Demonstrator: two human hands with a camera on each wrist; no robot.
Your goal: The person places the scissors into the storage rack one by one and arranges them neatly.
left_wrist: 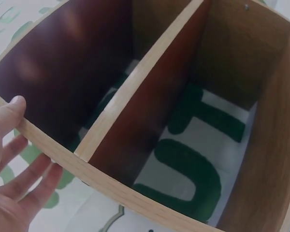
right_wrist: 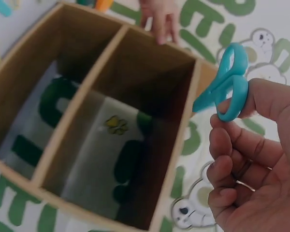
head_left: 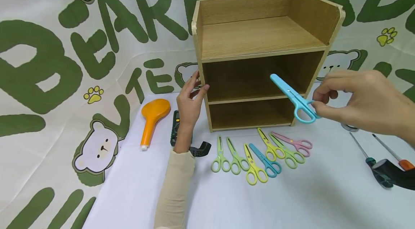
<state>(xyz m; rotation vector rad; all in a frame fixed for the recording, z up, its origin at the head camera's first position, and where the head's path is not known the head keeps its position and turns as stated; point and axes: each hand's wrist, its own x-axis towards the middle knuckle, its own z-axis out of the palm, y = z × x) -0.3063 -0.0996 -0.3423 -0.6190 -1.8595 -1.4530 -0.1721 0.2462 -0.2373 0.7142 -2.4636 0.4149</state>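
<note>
A wooden shelf unit (head_left: 259,38) with an open top tray and two empty compartments stands on the white table. My left hand (head_left: 194,88) rests against its left side wall with straight fingers, the thumb on the front edge (left_wrist: 135,198). My right hand (head_left: 316,104) pinches the handle loops of light blue scissors (head_left: 293,99), held in the air before the middle compartment's right side, blades pointing up and left. In the right wrist view the blue scissors (right_wrist: 227,82) stick up from my fingers (right_wrist: 241,140), beside the shelf unit (right_wrist: 77,96).
Several pastel scissors (head_left: 259,157) lie in a row in front of the shelf. An orange handled object (head_left: 152,117) and a dark device (head_left: 175,128) lie at the left. Two screwdrivers (head_left: 373,157) and a tape roll (head_left: 349,127) lie at the right. Bear-print cloth hangs behind.
</note>
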